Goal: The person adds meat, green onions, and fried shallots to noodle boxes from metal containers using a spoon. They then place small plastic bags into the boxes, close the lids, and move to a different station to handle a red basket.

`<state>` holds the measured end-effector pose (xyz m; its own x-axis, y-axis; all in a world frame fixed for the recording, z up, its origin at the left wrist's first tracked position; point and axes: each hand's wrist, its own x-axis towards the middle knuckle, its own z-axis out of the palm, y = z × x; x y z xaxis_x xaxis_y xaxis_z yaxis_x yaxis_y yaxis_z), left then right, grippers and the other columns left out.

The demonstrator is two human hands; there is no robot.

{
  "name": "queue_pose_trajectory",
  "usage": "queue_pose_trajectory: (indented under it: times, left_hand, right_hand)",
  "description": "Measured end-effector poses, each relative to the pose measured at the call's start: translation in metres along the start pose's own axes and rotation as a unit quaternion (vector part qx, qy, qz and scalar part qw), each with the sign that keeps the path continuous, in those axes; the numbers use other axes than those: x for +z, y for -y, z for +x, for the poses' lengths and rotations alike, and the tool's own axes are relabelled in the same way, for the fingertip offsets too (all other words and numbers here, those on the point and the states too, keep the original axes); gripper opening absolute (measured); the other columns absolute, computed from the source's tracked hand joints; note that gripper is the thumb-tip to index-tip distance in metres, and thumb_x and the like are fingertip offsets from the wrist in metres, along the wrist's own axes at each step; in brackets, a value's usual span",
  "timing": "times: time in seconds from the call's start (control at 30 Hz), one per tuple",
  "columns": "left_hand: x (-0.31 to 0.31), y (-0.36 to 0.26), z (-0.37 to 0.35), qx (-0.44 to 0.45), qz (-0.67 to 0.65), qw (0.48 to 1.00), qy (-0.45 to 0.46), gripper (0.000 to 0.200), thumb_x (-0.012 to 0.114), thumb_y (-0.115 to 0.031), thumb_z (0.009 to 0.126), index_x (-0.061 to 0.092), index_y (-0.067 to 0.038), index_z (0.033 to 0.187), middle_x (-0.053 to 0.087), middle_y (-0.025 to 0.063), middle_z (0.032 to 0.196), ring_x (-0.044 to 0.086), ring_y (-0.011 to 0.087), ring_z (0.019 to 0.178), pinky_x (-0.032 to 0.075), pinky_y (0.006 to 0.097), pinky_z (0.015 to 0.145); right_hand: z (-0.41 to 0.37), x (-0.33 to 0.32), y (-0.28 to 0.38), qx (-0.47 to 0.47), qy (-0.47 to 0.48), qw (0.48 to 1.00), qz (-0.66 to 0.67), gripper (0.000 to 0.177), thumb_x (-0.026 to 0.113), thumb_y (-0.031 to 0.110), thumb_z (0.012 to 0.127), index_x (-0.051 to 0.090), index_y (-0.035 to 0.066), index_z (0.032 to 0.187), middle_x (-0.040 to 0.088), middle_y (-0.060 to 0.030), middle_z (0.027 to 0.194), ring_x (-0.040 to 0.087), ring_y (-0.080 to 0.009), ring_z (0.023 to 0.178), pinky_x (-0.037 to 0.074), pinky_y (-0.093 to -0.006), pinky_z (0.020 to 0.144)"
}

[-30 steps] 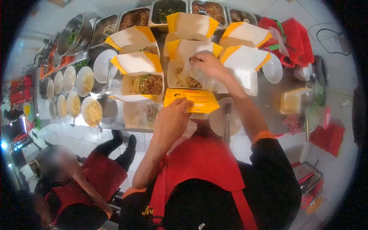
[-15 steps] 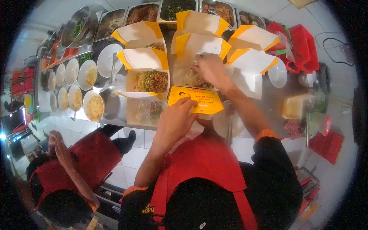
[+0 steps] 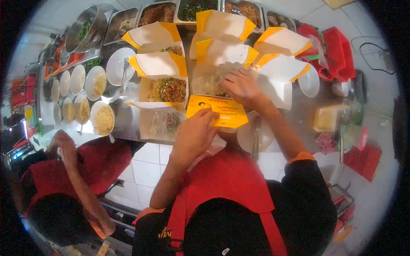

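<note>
From here I see the left hand point(image 3: 193, 137) at mid-frame, fingers bent over a yellow printed panel point(image 3: 232, 118), seemingly to steady it; whether the thumb grips underneath I cannot tell. Just above, the right hand point(image 3: 244, 88) curls over the open box point(image 3: 223, 53), fingers close together; I cannot tell if they pinch the clear plastic point(image 3: 207, 82) inside. Box lids point(image 3: 160, 65) stand tipped back toward the top of the frame, probably for easy reach inside.
</note>
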<state>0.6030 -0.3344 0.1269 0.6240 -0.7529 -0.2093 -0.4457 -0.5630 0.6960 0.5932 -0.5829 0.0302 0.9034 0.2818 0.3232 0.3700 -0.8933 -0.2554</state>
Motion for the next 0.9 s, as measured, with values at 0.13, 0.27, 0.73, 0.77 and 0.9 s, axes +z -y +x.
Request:
queue_pose_trajectory:
  times: [0.13,0.27,0.73,0.77,0.9]
  left_hand:
    - [-0.001,-0.001,0.001,-0.013,-0.005,1.0,0.016,0.029,0.068,-0.02,0.084,0.063,-0.008,0.111,0.062,0.0154,0.121,0.061,0.0368,0.105,0.05,0.0441,0.09]
    - [-0.003,-0.004,0.003,-0.023,0.005,0.999,0.025,0.029,0.067,-0.019,0.084,0.063,-0.008,0.111,0.061,0.0151,0.122,0.061,0.0364,0.107,0.049,0.0435,0.091]
    - [0.0,0.0,0.0,-0.025,0.001,1.0,0.017,0.03,0.069,-0.019,0.084,0.063,-0.009,0.111,0.061,0.0149,0.123,0.061,0.036,0.107,0.05,0.0433,0.091]
    - [0.0,0.0,0.001,-0.028,-0.006,0.999,0.023,0.03,0.069,-0.02,0.084,0.063,-0.009,0.111,0.061,0.0152,0.123,0.061,0.036,0.108,0.049,0.0434,0.091]
    - [0.0,0.003,0.001,-0.009,-0.006,1.0,0.014,0.031,0.069,-0.021,0.084,0.063,-0.009,0.112,0.061,0.0153,0.124,0.06,0.0359,0.109,0.049,0.0434,0.093]
  right_hand:
    - [-0.007,0.006,-0.005,-0.001,-0.009,1.0,-0.011,0.013,0.065,0.012,0.078,0.062,0.011,0.091,0.06,-0.0069,0.093,0.058,-0.0265,0.098,0.045,-0.0399,0.086]
    - [-0.011,0.012,-0.01,0.005,0.032,0.999,-0.025,0.009,0.064,0.011,0.079,0.061,0.011,0.088,0.061,-0.0077,0.093,0.059,-0.0265,0.098,0.046,-0.0404,0.085]
    - [0.009,0.006,0.011,0.02,0.026,0.995,0.098,0.031,0.07,0.012,0.075,0.066,0.011,0.106,0.059,-0.0091,0.125,0.052,-0.0295,0.12,0.039,-0.0422,0.104]
    - [0.009,0.015,0.007,0.023,0.025,0.995,0.098,0.031,0.07,0.012,0.075,0.066,0.011,0.106,0.059,-0.0091,0.125,0.052,-0.0295,0.12,0.039,-0.0422,0.104]
    - [0.016,0.035,-0.008,-0.087,0.085,0.987,0.105,0.036,0.07,0.018,0.078,0.066,0.014,0.113,0.057,-0.0063,0.131,0.051,-0.0272,0.124,0.036,-0.0409,0.108]
